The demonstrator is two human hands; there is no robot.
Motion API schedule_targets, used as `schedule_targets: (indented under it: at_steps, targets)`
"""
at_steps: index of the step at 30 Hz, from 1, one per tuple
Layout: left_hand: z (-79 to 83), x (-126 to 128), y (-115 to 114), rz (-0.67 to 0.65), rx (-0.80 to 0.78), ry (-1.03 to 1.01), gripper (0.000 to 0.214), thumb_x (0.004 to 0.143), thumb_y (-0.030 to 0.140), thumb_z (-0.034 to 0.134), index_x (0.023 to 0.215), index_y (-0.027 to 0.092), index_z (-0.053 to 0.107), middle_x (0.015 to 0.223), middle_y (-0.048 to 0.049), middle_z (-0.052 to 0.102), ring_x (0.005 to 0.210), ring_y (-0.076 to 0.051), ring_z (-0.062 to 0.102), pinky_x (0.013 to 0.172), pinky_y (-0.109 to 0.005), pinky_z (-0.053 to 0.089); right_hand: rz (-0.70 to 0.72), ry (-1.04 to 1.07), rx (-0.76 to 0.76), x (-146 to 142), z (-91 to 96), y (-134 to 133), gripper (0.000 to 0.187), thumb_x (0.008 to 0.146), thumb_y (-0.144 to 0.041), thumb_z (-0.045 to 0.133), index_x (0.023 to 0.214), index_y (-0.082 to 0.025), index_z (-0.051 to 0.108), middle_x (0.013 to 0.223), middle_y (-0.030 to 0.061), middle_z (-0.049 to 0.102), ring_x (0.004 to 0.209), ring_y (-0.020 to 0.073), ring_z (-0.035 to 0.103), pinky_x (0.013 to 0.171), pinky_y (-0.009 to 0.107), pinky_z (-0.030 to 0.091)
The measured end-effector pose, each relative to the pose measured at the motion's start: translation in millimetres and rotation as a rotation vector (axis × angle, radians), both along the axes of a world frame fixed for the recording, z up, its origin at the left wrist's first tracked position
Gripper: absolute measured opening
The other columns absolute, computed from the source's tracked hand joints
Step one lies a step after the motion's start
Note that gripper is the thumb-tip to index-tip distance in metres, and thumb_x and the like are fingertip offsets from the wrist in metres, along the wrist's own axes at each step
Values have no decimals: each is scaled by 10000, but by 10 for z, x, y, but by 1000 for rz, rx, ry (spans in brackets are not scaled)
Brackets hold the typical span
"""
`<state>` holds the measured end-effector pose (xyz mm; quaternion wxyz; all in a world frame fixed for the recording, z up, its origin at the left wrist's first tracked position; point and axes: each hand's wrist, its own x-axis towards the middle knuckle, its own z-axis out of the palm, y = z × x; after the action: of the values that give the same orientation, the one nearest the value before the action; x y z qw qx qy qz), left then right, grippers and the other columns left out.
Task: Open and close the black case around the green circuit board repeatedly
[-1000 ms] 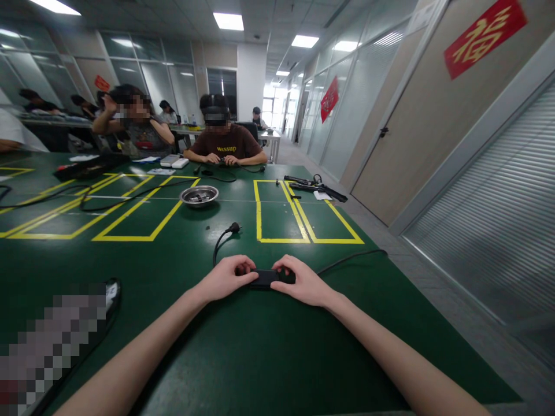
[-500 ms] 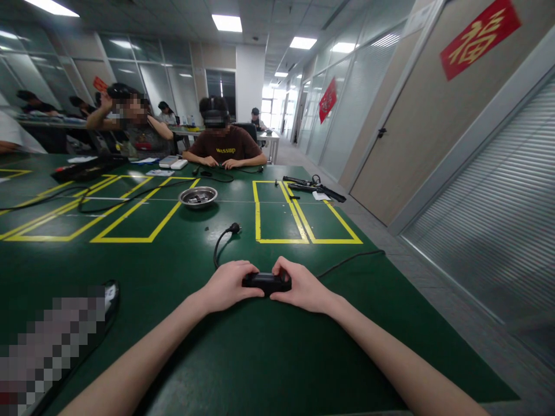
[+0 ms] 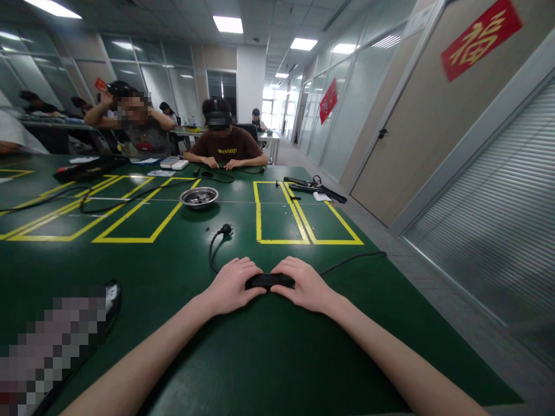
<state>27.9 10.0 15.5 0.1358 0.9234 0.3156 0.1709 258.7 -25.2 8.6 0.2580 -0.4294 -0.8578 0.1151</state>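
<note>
Both my hands hold a black power adapter (image 3: pixel 269 281) just above or on the green table; I cannot tell whether it touches the surface. My left hand (image 3: pixel 235 284) is closed on its left end, thumb along the near side and fingers over the far side. Around the right end, my right hand (image 3: pixel 304 284) grips in the same way. A black cord with a plug (image 3: pixel 225 229) curves out beyond my left hand and lies on the table. From behind my right hand a thin black cable (image 3: pixel 353 259) runs to the table's right edge. The adapter's ends are hidden by my fingers.
A metal bowl (image 3: pixel 199 198) with small parts stands beyond my left hand. Yellow tape (image 3: pixel 284 242) marks rectangles on the green table (image 3: pixel 269 364). Black tripod-like gear (image 3: pixel 314 188) lies at the far right. Across the table sits a person (image 3: pixel 225 147). A blurred-out item (image 3: pixel 56 341) lies at left.
The adapter has turned in my hands, and my right fingers now lie flatter over its far side. The plug has shifted slightly left and swung round.
</note>
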Motion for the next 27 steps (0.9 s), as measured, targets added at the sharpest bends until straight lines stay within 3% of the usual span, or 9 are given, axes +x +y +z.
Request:
schedule_targets:
  at_steps: [6, 9, 14, 18, 22, 24, 27]
  targets:
    - [-25, 4, 0, 17, -29, -35, 246, 908, 400, 652, 1049, 200, 684, 987, -64, 719, 914, -234, 633, 817, -341, 463, -8, -11, 25, -6, -54, 13, 168, 891, -299, 705, 1008, -179, 714, 896, 90, 704, 842, 233, 611, 759, 360, 487]
    - [-21, 5, -3, 16, -51, -55, 255, 935, 392, 610, 1070, 192, 691, 995, -72, 715, 921, -232, 639, 815, -329, 473, 2, 10, 6, -20, -43, 3, 227, 897, -332, 693, 1061, -178, 723, 929, 98, 721, 853, 236, 620, 778, 369, 489]
    - [13, 15, -47, 42, -124, -21, 281, 944, 398, 577, 1114, 202, 683, 1024, -64, 717, 940, -236, 661, 816, -326, 494, -33, 112, -164, -66, 11, -31, 195, 908, -303, 658, 1044, -196, 748, 910, 74, 729, 809, 211, 624, 733, 334, 472]
    - [-12, 51, -95, -10, 35, 19, 552, 858, 422, 694, 1344, 221, 529, 1208, -96, 664, 1081, -281, 635, 920, -379, 491, -112, 288, -319, -65, 2, -15, 175, 900, -344, 645, 961, -200, 723, 741, 13, 667, 691, 175, 570, 654, 296, 432]
    - [-68, 101, -101, -59, 125, 111, 306, 978, 396, 565, 1202, 189, 546, 1093, -101, 663, 1005, -270, 639, 893, -395, 482, -77, 418, -540, -44, -19, 3, 204, 929, -394, 589, 1026, -215, 588, 612, -69, 530, 584, 135, 494, 561, 243, 378]
    - [-80, 110, -95, -70, 129, 141, 265, 1004, 413, 526, 1129, 181, 550, 1065, -99, 654, 977, -264, 632, 878, -390, 476, -86, 328, -440, -51, -20, -11, 140, 948, -360, 561, 975, -223, 570, 662, -52, 555, 615, 141, 508, 589, 255, 396]
    - [-84, 99, -90, -68, 125, 188, 282, 1009, 434, 517, 1105, 171, 549, 1069, -99, 636, 971, -263, 606, 868, -384, 465, -79, 183, -126, -65, -6, -46, 86, 945, -293, 580, 972, -216, 607, 914, 39, 668, 833, 193, 600, 755, 323, 476]
